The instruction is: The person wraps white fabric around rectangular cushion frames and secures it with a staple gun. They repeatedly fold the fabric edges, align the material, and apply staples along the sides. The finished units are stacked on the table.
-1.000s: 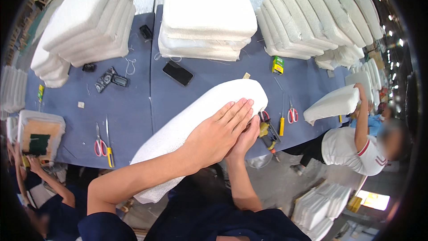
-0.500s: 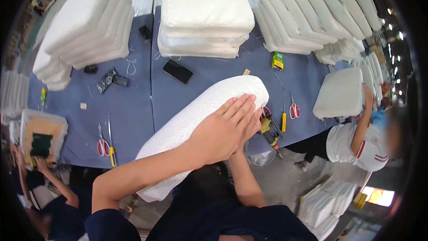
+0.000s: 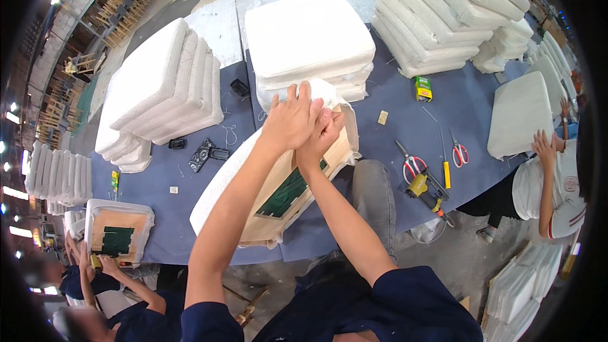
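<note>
A white fabric-covered seat cushion (image 3: 223,180) stands tilted on the table in front of me. Its wooden underside, with a dark green webbing panel (image 3: 292,191), faces right and toward me. Over its far corner, my left hand (image 3: 292,119) bends its fingers on the white cover. Close beside it, my right hand (image 3: 322,136) has its fingers curled on the fabric at the same corner, by the wooden edge. Both hands grip the cushion; some fingertips are hidden. To the right, a yellow staple gun (image 3: 419,185) lies near red-handled scissors (image 3: 413,163).
Stacks of white cushions rise at left (image 3: 152,88), centre (image 3: 310,31) and right (image 3: 437,19). A yellow-handled screwdriver (image 3: 447,176), more scissors (image 3: 460,153) and a green-yellow box (image 3: 423,88) lie at right. My knee (image 3: 373,196) meets the table edge. Co-workers handle cushions on both sides.
The cushion has tipped, bringing its wooden underside into sight. My hands went from lying flat on its white cover to gripping its far corner. My view has shifted, and my knee now shows.
</note>
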Tool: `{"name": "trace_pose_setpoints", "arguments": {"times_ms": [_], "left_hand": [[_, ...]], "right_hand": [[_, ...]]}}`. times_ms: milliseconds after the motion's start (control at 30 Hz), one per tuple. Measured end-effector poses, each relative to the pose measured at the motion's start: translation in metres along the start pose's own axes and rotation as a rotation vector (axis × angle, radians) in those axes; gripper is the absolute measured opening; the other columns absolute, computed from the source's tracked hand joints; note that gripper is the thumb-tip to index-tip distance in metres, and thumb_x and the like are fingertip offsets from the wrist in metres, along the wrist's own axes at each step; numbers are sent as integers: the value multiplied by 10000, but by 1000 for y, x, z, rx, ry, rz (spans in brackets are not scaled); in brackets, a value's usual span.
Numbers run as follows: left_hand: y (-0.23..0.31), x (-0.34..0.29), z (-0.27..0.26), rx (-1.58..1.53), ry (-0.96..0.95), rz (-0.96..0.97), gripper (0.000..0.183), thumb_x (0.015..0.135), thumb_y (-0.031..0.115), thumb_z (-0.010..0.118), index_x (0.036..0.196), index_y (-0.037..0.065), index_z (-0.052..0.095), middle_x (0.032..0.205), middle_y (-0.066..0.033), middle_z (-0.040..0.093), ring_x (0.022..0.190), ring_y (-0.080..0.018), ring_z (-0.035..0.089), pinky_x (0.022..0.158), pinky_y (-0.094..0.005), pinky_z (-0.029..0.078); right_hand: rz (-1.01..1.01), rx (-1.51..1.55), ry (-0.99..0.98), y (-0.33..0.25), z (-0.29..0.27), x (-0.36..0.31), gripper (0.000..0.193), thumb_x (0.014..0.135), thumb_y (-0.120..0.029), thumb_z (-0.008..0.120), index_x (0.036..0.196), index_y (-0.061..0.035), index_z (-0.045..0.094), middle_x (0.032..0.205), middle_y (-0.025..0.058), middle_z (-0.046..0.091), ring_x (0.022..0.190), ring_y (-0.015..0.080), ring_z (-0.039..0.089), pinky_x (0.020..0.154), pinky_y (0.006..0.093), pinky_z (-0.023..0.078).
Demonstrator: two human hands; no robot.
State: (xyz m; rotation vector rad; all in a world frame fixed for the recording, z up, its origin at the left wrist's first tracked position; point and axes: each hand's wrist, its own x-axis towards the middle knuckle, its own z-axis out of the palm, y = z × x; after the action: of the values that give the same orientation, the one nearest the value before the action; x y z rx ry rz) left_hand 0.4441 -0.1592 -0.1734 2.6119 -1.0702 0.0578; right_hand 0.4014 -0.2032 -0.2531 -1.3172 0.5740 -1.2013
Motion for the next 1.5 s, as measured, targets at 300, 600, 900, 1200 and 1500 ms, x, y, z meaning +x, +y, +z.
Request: {"name": "trace_pose_setpoints", "arguments": {"times_ms": [300,600,900,1200,1500], "left_hand": [[-19,-4,-4,117,134,1,572,1067,346,584,1541,70,421,1291,-304,610,781,-475,715,673,-542,588],[-31,-5,-3,81,118,-48,585,1079,390,558,1547,70,415,1249,-286,622,869,-462,724,762,-539,583],[-22,-6,0,101,173,-3,621,1080,420,546,1594,110,387,1183,-263,644,819,-447,724,709,-526,585],[-15,-16,3,89,95,-44,612,1093,447,506,1618,162,370,1184,-255,657,917,-471,715,789,-570,567],[0,-20,-4,131,88,-22,670,1064,409,571,1625,122,343,1188,-264,645,929,-481,717,781,-549,579]], "right_hand": [[56,-297,-602,46,-150,59,174,1015,-127,640,1139,-11,677,1080,102,688,1021,217,675,947,351,533],[-139,-1684,-636,169,-493,68,887,753,-78,780,1549,-109,390,1186,206,623,1132,436,617,996,533,493],[-114,-1324,-910,162,-485,152,496,821,-82,790,1291,-46,638,972,167,744,883,379,740,760,476,589],[567,-165,-684,-28,-216,113,199,954,-139,808,1066,-13,701,745,-41,571,588,55,477,540,255,389],[275,-140,-725,-43,-123,78,203,951,-133,812,1027,-7,672,758,-11,593,598,85,507,548,273,413]]}}
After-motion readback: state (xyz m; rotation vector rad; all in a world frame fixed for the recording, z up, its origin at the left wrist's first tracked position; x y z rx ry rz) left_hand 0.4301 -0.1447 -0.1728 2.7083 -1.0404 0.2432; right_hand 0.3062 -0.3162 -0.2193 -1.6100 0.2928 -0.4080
